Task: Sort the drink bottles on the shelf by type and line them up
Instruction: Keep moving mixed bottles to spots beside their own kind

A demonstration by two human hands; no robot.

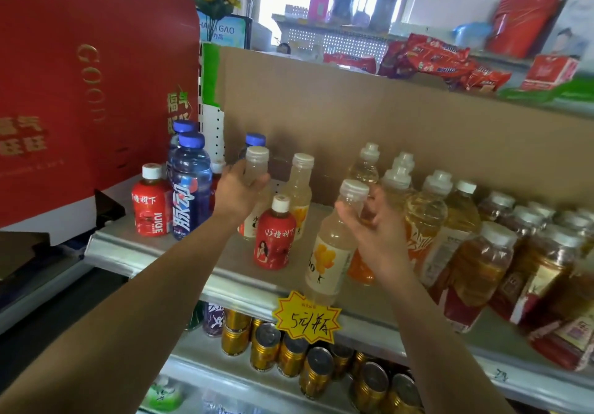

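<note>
While the left hand (239,192) grips an upright bottle (257,165), the right hand (374,232) grips a right-leaning bottle (331,253).

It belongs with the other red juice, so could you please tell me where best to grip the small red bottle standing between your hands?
Probably round the narrow shoulder just under the white cap, coming from the front and above. The red bottle stands upright near the shelf edge with its front open, while taller pale bottles crowd close behind it.
</note>
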